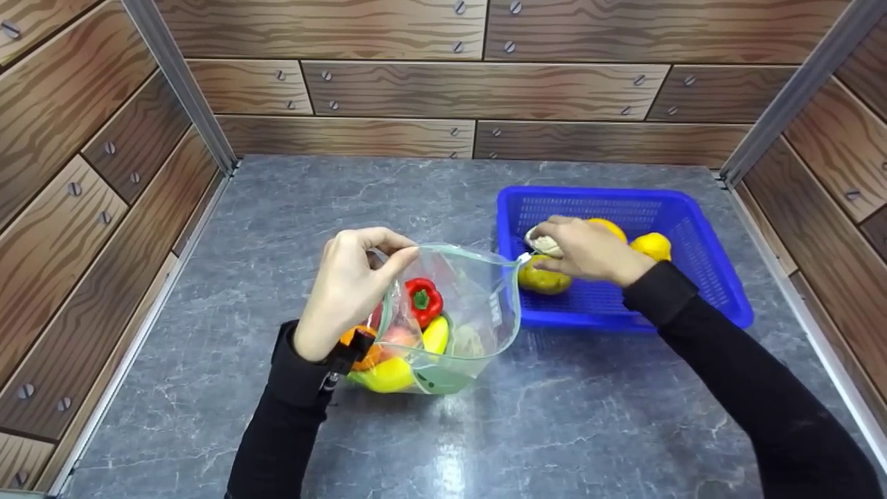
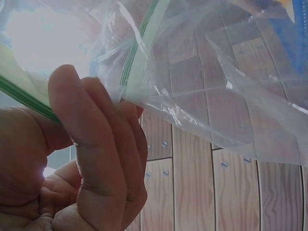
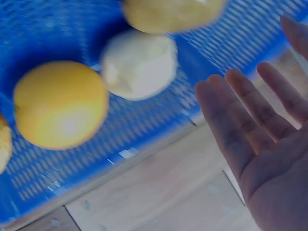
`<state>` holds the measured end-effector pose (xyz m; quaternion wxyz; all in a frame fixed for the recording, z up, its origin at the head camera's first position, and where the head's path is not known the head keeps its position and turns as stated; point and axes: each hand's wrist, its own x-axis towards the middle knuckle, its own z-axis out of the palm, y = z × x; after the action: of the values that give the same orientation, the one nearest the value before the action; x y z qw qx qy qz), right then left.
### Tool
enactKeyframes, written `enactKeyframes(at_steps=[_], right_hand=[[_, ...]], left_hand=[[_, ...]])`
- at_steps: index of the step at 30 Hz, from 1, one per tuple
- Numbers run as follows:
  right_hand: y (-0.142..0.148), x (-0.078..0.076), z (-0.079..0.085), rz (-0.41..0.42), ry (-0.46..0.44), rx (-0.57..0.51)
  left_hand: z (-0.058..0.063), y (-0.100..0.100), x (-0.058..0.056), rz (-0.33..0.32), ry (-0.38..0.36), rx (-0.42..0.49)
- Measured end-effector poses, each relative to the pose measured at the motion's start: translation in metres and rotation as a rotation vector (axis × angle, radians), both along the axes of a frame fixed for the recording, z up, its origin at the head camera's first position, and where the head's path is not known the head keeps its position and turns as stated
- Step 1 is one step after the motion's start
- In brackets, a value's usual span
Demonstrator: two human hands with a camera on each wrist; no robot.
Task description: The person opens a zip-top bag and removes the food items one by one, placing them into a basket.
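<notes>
My left hand (image 1: 353, 284) pinches the rim of a clear zip bag (image 1: 478, 346) between thumb and fingers. The bag stands with its mouth wide. Through its film show a red bell pepper (image 1: 424, 303), a reddish round fruit (image 1: 402, 339), an orange one (image 1: 360, 346) and yellow pieces (image 1: 388, 375). My right hand (image 1: 589, 249) is over the blue basket (image 1: 717, 277), fingers extended in the right wrist view. Nearest to it are a whitish, bulb-like round thing (image 3: 139, 65) and a yellow-brown, potato-like thing (image 1: 544, 277). The bag's white slider (image 1: 524, 258) overlaps the basket's left rim.
An orange (image 3: 60, 103) and a lemon (image 1: 651, 246) also lie in the basket. Wood-patterned walls (image 1: 416, 86) enclose the grey marbled table (image 1: 575, 430) at the back and both sides.
</notes>
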<state>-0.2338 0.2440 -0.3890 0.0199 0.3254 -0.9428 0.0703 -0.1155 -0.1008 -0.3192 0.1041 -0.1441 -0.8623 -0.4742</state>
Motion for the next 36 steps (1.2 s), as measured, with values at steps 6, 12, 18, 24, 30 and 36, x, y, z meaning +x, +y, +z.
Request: enactKeyframes(at_steps=[6, 12, 18, 24, 30, 36], right_hand=[[-0.009, 0.033, 0.039, 0.065, 0.196, -0.191], [-0.030, 0.068, 0.072, 0.255, 0.356, -0.383], [-0.058, 0.095, 0.086, 0.412, 0.424, -0.415], [-0.092, 0.107, 0.072, 0.530, 0.413, -0.319], [-0.120, 0.111, 0.054, 0.575, 0.367, -0.202], [-0.143, 0.109, 0.034, 0.547, 0.160, 0.071]], left_hand=[[0.002, 0.003, 0.000, -0.005, -0.007, 0.002], [0.004, 0.001, 0.000, -0.008, 0.000, 0.003], [0.003, 0.000, 0.001, -0.013, 0.002, 0.001], [0.004, 0.001, 0.001, -0.017, -0.002, -0.013], [0.006, 0.002, 0.001, -0.011, 0.007, -0.013], [0.005, 0.002, 0.001, 0.003, -0.002, -0.014]])
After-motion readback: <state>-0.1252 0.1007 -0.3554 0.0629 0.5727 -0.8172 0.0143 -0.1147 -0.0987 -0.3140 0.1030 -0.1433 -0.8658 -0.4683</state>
